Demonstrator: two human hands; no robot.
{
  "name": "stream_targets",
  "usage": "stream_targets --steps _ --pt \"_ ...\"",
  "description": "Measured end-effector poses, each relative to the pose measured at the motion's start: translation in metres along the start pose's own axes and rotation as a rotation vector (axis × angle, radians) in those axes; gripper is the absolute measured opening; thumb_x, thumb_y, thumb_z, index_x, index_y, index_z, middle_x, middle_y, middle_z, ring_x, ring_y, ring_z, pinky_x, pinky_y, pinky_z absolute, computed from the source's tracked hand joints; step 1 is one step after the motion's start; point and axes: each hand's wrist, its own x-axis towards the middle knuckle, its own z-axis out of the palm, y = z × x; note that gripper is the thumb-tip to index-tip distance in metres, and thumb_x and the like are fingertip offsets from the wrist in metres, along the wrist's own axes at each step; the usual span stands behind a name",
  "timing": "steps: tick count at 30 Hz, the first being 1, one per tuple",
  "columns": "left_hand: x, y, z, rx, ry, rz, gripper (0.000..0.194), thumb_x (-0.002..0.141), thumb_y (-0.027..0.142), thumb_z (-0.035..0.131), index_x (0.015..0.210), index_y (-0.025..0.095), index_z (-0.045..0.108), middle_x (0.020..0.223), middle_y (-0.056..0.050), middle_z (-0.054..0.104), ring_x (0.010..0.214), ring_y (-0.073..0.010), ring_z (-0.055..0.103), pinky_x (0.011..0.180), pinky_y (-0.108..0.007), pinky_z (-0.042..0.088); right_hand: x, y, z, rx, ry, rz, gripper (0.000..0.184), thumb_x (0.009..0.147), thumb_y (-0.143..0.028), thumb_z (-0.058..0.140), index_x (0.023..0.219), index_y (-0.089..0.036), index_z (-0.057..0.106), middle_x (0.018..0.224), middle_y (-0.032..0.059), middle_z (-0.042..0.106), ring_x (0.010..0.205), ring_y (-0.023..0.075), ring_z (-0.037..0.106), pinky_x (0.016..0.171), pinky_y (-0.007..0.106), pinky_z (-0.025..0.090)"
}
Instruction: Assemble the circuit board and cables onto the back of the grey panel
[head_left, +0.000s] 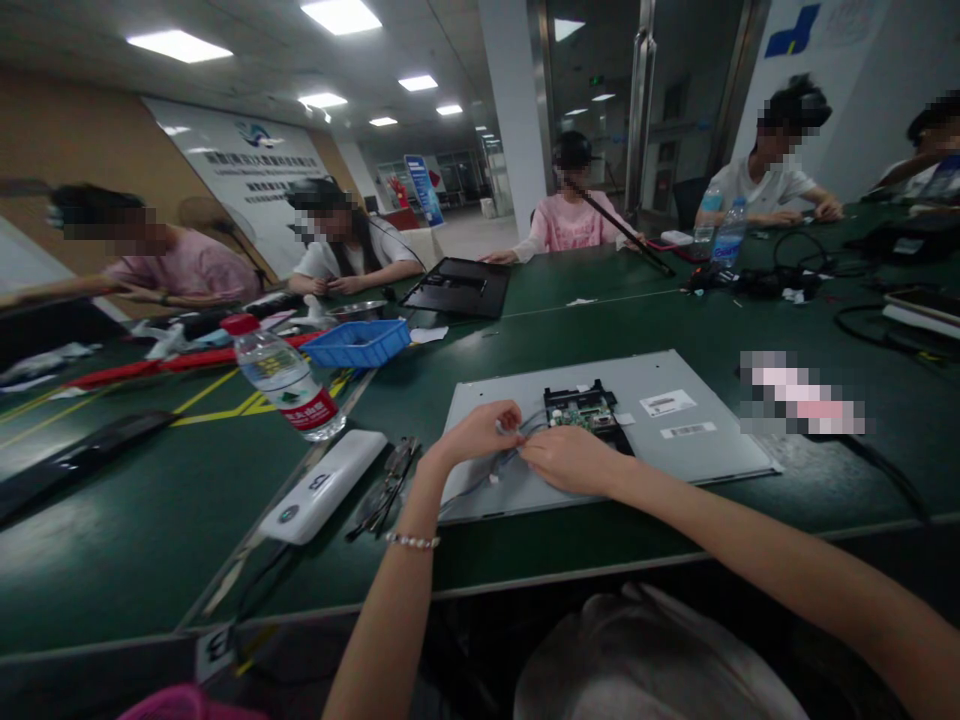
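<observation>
A flat grey display panel [502, 400] lies on the table in front of me, back side up. On its middle sits a green circuit board [596, 415] in a black bracket [568, 398]. My left hand [484, 430] is over the panel's left part, fingers curled in a pinch on a thin grey cable [534, 420] beside the board. Close against it, my right hand [570, 460] pinches at the same cable, its fingertips partly hidden. The hand covers the board's near left edge. Loose wire [480, 482] trails across the panel below my left hand.
Left of the panel are a white power bank [326, 487], glasses-like thin dark items [390, 480], a water bottle [289, 385] and a blue tray [360, 343]. A black frame [457, 288] lies farther back. Several people sit around the green table [600, 310]; cables and bottles stand right.
</observation>
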Motion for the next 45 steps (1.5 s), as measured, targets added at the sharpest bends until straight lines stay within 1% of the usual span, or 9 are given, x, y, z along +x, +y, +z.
stream_targets --steps 7,13,17,23,26,29,36,42,45 --pt "0.000 -0.009 0.001 -0.024 -0.015 -0.023 0.028 0.071 0.033 0.066 0.093 0.018 0.058 0.089 -0.003 0.063 0.081 -0.0170 0.058 0.075 -0.028 0.046 -0.004 -0.005 -0.007 0.044 -0.025 -0.019 0.028 0.092 -0.022 0.042 0.103 -0.008 0.063 0.101 0.0160 0.067 0.100 0.0217 0.060 0.089 0.034 0.042" --pt "0.000 -0.011 -0.002 -0.056 0.010 -0.008 0.017 0.075 0.028 0.058 0.089 0.018 0.058 0.086 -0.003 0.063 0.079 -0.0164 0.059 0.075 -0.029 0.047 -0.005 -0.009 -0.016 0.043 -0.068 -0.022 0.030 0.091 -0.030 0.045 0.097 -0.008 0.064 0.095 0.0146 0.067 0.092 0.0232 0.061 0.083 0.035 0.043" --pt "0.000 -0.014 -0.004 -0.057 0.004 -0.015 0.016 0.076 0.026 0.057 0.090 0.018 0.060 0.086 -0.003 0.063 0.080 -0.0160 0.058 0.076 -0.029 0.047 -0.005 -0.010 -0.019 0.041 -0.093 -0.017 0.031 0.091 -0.032 0.045 0.094 -0.008 0.065 0.092 0.0142 0.067 0.090 0.0228 0.061 0.080 0.034 0.043" --pt "-0.002 -0.011 -0.003 -0.037 0.010 -0.007 0.018 0.077 0.028 0.057 0.091 0.016 0.060 0.087 -0.003 0.063 0.080 -0.0157 0.058 0.075 -0.028 0.046 -0.004 -0.009 -0.015 0.049 -0.059 0.004 0.029 0.092 -0.030 0.045 0.093 -0.009 0.065 0.091 0.0133 0.067 0.090 0.0219 0.061 0.083 0.034 0.043" --pt "-0.002 -0.009 -0.003 -0.010 -0.003 -0.019 0.025 0.072 0.030 0.063 0.092 0.017 0.059 0.088 -0.003 0.063 0.081 -0.0167 0.057 0.076 -0.029 0.046 -0.002 -0.007 -0.012 0.057 -0.022 0.001 0.029 0.091 -0.031 0.047 0.098 -0.008 0.064 0.096 0.0148 0.067 0.096 0.0226 0.060 0.087 0.035 0.042" --pt "-0.003 -0.010 -0.002 -0.011 -0.013 -0.009 0.027 0.070 0.030 0.065 0.093 0.017 0.059 0.089 -0.003 0.062 0.082 -0.0172 0.057 0.076 -0.029 0.045 -0.001 -0.005 -0.010 0.065 0.004 -0.007 0.030 0.091 -0.031 0.048 0.102 -0.008 0.063 0.099 0.0151 0.066 0.099 0.0228 0.059 0.089 0.035 0.042" --pt "-0.002 -0.010 -0.002 -0.028 -0.028 0.013 0.026 0.072 0.032 0.065 0.092 0.017 0.059 0.088 -0.003 0.061 0.081 -0.0170 0.056 0.076 -0.029 0.045 -0.001 -0.005 -0.007 0.073 0.021 -0.014 0.029 0.090 -0.030 0.049 0.102 -0.008 0.063 0.100 0.0153 0.067 0.099 0.0228 0.059 0.090 0.036 0.042" --pt "-0.001 -0.007 -0.004 -0.077 -0.056 0.018 0.022 0.079 0.035 0.057 0.091 0.018 0.062 0.087 -0.003 0.062 0.080 -0.0162 0.055 0.077 -0.028 0.045 -0.001 -0.004 -0.007 0.087 0.014 -0.001 0.027 0.090 -0.030 0.049 0.099 -0.009 0.064 0.098 0.0146 0.067 0.097 0.0220 0.060 0.090 0.036 0.042" --pt "-0.001 -0.007 -0.004 -0.079 -0.054 0.026 0.021 0.078 0.034 0.058 0.092 0.018 0.062 0.087 -0.003 0.061 0.080 -0.0159 0.054 0.077 -0.028 0.045 0.000 -0.004 -0.006 0.083 0.021 -0.001 0.026 0.091 -0.029 0.048 0.099 -0.009 0.064 0.098 0.0139 0.066 0.098 0.0218 0.060 0.090 0.035 0.042"
